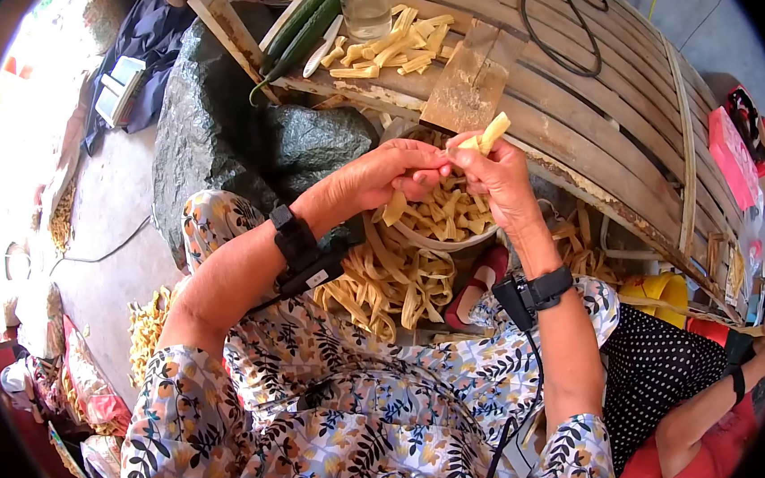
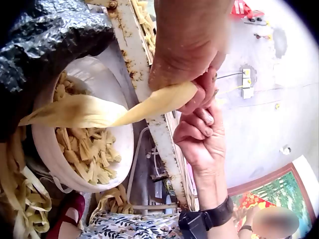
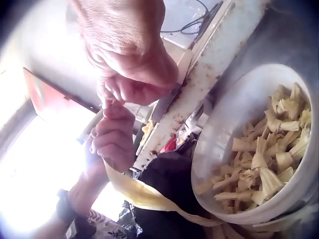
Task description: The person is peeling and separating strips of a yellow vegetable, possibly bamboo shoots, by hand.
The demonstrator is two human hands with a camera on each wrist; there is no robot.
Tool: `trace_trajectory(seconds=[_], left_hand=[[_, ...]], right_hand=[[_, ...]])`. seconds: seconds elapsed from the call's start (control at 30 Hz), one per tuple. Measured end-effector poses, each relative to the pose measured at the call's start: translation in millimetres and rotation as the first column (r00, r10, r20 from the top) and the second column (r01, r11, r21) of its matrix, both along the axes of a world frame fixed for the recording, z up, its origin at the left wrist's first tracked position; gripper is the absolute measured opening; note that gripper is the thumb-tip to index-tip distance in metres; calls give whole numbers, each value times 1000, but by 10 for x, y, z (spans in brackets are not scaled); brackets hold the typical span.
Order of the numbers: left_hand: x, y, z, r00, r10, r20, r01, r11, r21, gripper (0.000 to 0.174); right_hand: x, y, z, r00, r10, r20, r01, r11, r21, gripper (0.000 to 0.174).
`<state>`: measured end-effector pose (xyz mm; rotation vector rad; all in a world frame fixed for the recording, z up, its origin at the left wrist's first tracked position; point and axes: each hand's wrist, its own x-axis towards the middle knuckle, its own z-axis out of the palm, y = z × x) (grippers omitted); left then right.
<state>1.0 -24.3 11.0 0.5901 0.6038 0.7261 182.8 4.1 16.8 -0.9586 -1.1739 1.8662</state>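
Both hands meet above a white bucket (image 2: 99,79). My right hand (image 1: 496,174) grips a folded pale yellow bundle (image 1: 489,133), its end sticking up past the thumb. Close against it, the fingertips of my left hand (image 1: 395,171) pinch at the same piece. From the left hand a long, flat yellow strip (image 2: 84,112) hangs down across the bucket in the left wrist view; the right wrist view also shows this strip (image 3: 142,191), slightly twisted. Inside the bucket lie many short folded yellow pieces (image 3: 264,159). The fingers hide part of the folded bundle.
A slatted wooden bench (image 1: 589,124) with a rusty edge bears a small board (image 1: 469,88), a glass (image 1: 366,7), cucumbers (image 1: 303,29) and loose yellow pieces (image 1: 399,44). Long strips (image 1: 395,283) lie below the bucket. Dark plastic (image 1: 204,136) stands left. Another person's arm (image 1: 710,402) shows right.
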Motion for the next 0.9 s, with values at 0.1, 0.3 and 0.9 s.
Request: trace_trajectory(seconds=[0.1, 0.3, 0.9], left_hand=[[-35, 27, -2, 999, -6, 43, 7, 999, -37, 18], [-37, 78, 2, 1000, 13, -23, -14, 999, -52, 19], [0, 917, 199, 615, 587, -527, -47, 694, 718, 18]], right_hand=[[33, 32, 14, 992, -110, -58, 106, 992, -67, 12], [67, 70, 57, 987, -159, -34, 153, 978, -144, 10], [-2, 815, 117, 865, -492, -101, 498, 866, 45, 9]])
